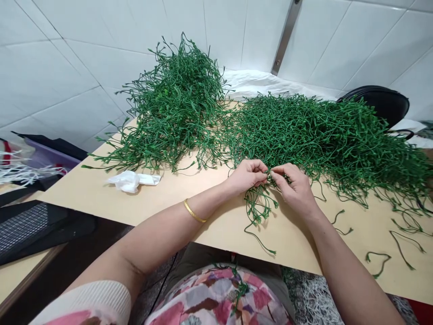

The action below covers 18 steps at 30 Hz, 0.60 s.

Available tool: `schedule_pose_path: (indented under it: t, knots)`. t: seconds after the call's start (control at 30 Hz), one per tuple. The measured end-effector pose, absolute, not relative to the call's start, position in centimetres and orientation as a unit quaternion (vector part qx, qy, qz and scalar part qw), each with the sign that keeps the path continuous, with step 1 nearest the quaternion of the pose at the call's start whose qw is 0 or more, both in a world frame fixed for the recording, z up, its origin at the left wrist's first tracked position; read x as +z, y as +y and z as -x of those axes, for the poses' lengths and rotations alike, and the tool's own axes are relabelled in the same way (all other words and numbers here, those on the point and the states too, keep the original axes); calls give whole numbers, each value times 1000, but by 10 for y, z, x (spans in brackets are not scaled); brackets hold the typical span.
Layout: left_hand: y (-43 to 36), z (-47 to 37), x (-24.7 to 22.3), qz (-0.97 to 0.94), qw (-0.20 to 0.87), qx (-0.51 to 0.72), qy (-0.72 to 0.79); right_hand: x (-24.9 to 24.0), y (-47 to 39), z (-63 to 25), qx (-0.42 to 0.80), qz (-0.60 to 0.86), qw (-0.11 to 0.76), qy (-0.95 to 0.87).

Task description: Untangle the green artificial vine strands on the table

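My left hand (251, 174) and my right hand (293, 184) meet over the table's near part, fingertips almost touching. Both are closed in a pinch on a thin green cord (268, 174), mostly hidden by the fingers. Below my left hand hangs or lies a small bunch of green cords (259, 205) with tufted, knotted-looking ends; I cannot tell whether it joins the pinched cord. Right behind my hands spreads a wide heap of similar green cords (291, 131).
A taller pile of green cords (182, 90) stands at the back left. A crumpled white plastic bag (130, 181) lies before it on the tan table (189, 221). Loose cords (379, 257) are scattered at right. Behind the heap is a black rounded object (382, 101) near the tiled wall (135, 27).
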<state>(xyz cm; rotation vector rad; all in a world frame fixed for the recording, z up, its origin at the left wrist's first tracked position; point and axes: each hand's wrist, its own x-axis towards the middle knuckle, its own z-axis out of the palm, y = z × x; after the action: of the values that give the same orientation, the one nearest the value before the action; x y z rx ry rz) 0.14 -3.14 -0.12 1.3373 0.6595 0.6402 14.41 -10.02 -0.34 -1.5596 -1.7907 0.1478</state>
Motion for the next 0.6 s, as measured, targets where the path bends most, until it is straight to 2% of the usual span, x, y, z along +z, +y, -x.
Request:
schedule_pose_path:
  t: [0.1,0.3,0.47,0.6]
  knots:
    - [-32,-1,-4,-641,650,281,296,-3,-100,-143,71,604,349,-713]
    - [-28,-2,-14,-740,501,295,338,-3,-100,-140,59,584,335,-737]
    - [-29,0,-10,-723,510,306,351,-3,-98,-139,105,588,403,-693]
    - [-34,0,-6,-708,538,312,334,-7,-96,-137,101,579,393,-707]
